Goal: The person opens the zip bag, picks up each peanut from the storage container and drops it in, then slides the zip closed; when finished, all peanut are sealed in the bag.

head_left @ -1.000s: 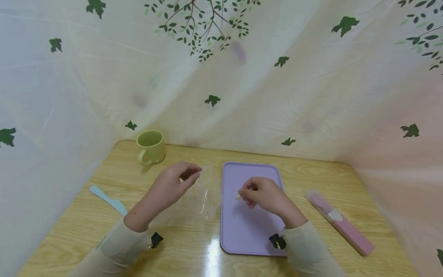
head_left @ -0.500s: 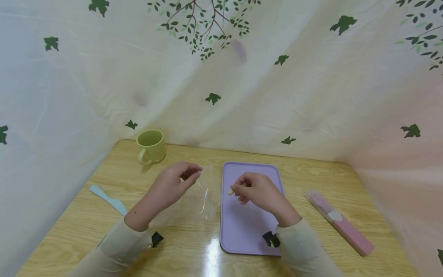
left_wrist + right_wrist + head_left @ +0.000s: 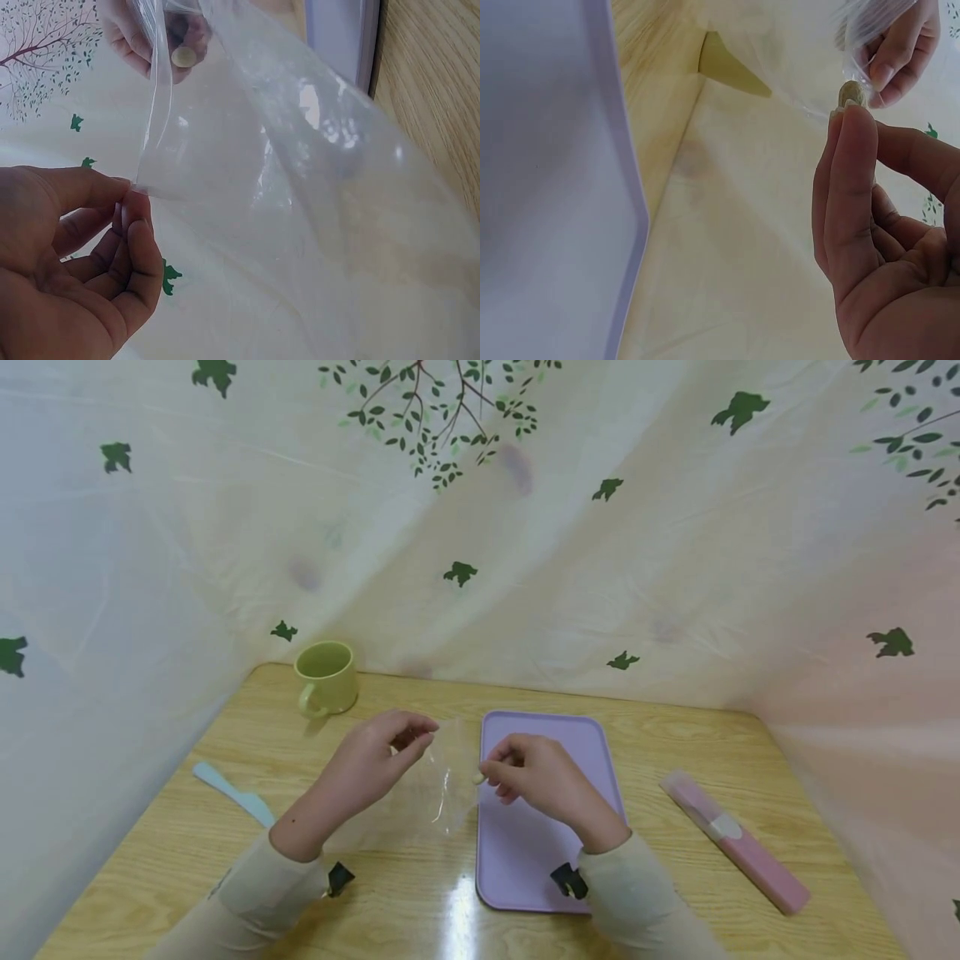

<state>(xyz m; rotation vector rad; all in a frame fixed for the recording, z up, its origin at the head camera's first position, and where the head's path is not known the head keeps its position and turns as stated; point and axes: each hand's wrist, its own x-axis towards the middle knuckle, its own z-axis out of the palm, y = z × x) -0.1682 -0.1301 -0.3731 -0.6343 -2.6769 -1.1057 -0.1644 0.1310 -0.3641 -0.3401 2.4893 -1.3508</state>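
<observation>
My left hand (image 3: 372, 764) pinches the edge of a clear plastic bag (image 3: 448, 781) between thumb and forefinger, and the bag hangs over the table. My right hand (image 3: 542, 779), over the tray's left part, pinches a small pale tan oval piece (image 3: 852, 93), like a nut or bean, at its fingertips. In the head view this piece is beside the bag's right edge. The left wrist view shows the right hand and the piece at the bag's upper edge; whether it is inside I cannot tell. Below the right hand lies a lilac tray (image 3: 517, 868).
A green mug (image 3: 330, 681) stands at the table's back left. A light blue plastic knife (image 3: 232, 791) lies left of my left forearm. On the right is a long pink case (image 3: 738, 843). Patterned cloth (image 3: 525, 610) encloses the table's back and sides.
My right hand has moved left across the tray with the small oval piece, up to the bag's edge. My left hand and the bag have stayed almost still.
</observation>
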